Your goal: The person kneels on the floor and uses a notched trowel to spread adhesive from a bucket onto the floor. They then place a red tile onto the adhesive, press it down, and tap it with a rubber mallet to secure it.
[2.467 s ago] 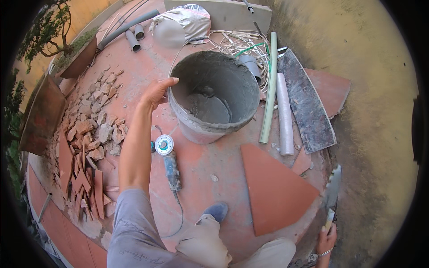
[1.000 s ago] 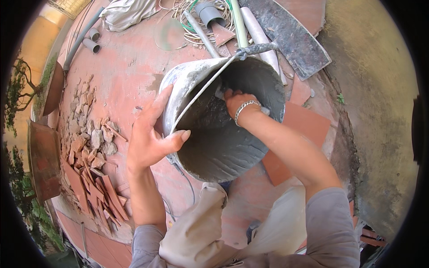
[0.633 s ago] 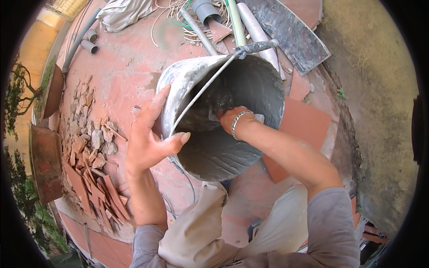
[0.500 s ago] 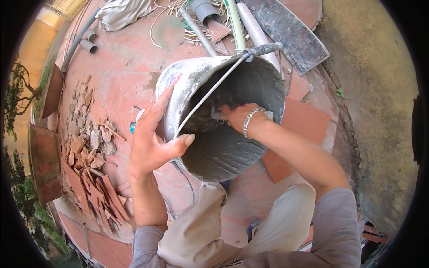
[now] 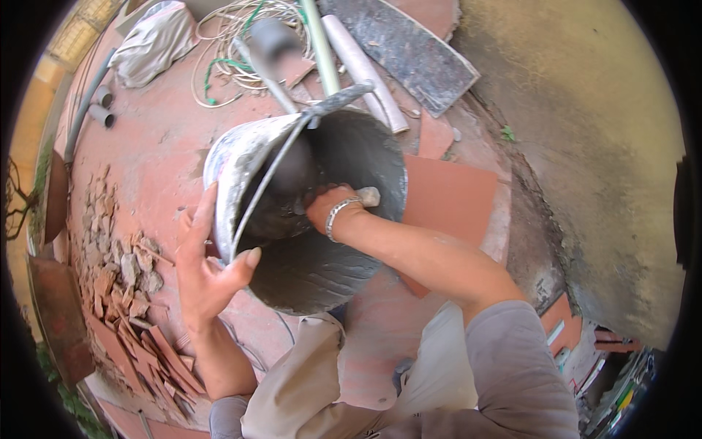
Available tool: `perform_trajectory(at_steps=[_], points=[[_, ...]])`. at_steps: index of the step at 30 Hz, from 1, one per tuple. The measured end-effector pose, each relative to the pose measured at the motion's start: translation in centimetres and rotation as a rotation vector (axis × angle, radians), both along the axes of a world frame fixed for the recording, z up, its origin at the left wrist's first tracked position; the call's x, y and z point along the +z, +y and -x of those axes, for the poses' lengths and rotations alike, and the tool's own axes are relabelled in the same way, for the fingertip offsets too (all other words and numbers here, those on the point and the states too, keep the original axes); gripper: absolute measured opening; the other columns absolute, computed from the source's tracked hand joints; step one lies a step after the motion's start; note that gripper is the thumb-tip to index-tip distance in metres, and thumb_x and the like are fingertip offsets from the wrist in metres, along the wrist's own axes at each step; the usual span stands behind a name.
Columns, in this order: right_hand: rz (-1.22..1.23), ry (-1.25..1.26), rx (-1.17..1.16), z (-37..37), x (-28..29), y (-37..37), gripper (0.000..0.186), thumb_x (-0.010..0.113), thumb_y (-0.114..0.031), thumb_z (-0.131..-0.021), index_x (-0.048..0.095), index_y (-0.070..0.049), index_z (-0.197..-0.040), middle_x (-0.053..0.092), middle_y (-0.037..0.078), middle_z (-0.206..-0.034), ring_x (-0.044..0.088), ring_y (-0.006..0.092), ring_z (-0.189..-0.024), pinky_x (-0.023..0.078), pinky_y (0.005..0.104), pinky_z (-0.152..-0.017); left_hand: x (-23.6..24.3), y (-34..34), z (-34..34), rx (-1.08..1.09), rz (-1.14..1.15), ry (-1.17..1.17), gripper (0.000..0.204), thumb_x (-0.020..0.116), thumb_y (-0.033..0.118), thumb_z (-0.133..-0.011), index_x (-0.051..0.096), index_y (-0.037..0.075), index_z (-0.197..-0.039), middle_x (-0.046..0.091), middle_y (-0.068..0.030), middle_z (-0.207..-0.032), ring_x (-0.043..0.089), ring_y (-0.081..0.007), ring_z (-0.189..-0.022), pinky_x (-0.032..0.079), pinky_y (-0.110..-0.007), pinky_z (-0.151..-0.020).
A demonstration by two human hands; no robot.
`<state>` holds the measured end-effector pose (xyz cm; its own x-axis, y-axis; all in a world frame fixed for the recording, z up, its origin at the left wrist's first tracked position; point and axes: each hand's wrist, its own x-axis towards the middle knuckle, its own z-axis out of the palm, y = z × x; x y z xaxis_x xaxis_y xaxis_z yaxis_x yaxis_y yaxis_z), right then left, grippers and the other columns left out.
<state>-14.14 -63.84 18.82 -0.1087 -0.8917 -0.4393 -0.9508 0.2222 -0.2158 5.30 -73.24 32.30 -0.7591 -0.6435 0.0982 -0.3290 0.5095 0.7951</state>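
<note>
While the grey-smeared bucket [image 5: 224, 157] leans in front of the person's legs [image 5: 292, 377], its mouth tipped toward the body, the left hand [image 5: 207, 271] is spread against its outer wall, thumb at the rim. Inside, the right hand [image 5: 333, 210] is closed around a pale-handled tool [image 5: 371, 196], the handle's end jutting past the fist; its blade is too blurred to make out. A flat terracotta tile [image 5: 457, 199] lies just right of the bucket. Beyond are a pale green pipe [image 5: 320, 47] and a dark board [image 5: 402, 47]; rubble [image 5: 130, 269] and broken tile pieces [image 5: 121, 351] are heaped leftward.
</note>
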Motion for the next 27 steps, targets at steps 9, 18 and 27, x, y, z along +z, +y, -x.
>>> perform_trajectory(at_steps=[9,18,27], points=[[0.050,0.109,-0.105,1.5,4.6,2.0,0.032,0.066,-0.016,-0.090,0.066,-0.007,-0.121,0.065,0.016,-0.121,0.066,0.0313,-0.112,0.052,0.0448,-0.088,-0.2,-0.3,1.1,-0.046,-0.103,0.131,0.090,0.081,0.038,-0.077,0.047,-0.003,-0.149,0.056,-0.0126,-0.133,0.056,-0.0214,-0.118,0.044,-0.034,-0.100],[0.948,-0.256,-0.832,8.4,-1.1,24.7,0.029,0.067,-0.023,-0.093,0.068,-0.003,-0.114,0.070,0.017,-0.112,0.068,0.0343,-0.104,0.054,0.0421,-0.089,-0.8,-3.7,-1.0,-0.007,-0.225,0.197,0.090,0.078,0.041,-0.079,0.045,-0.005,-0.149,0.056,-0.0155,-0.141,0.054,-0.0266,-0.129,0.038,-0.038,-0.112],[0.533,-0.633,-1.890,4.8,-21.3,39.0,0.069,0.077,-0.034,-0.090,0.051,0.012,-0.134,0.063,0.024,-0.132,0.064,0.0354,-0.117,0.051,0.0366,-0.100,-2.3,-9.7,-5.3,0.070,-0.382,0.241,0.081,0.079,0.036,-0.078,0.051,-0.002,-0.143,0.062,-0.0123,-0.135,0.058,-0.0244,-0.123,0.042,-0.038,-0.108]])
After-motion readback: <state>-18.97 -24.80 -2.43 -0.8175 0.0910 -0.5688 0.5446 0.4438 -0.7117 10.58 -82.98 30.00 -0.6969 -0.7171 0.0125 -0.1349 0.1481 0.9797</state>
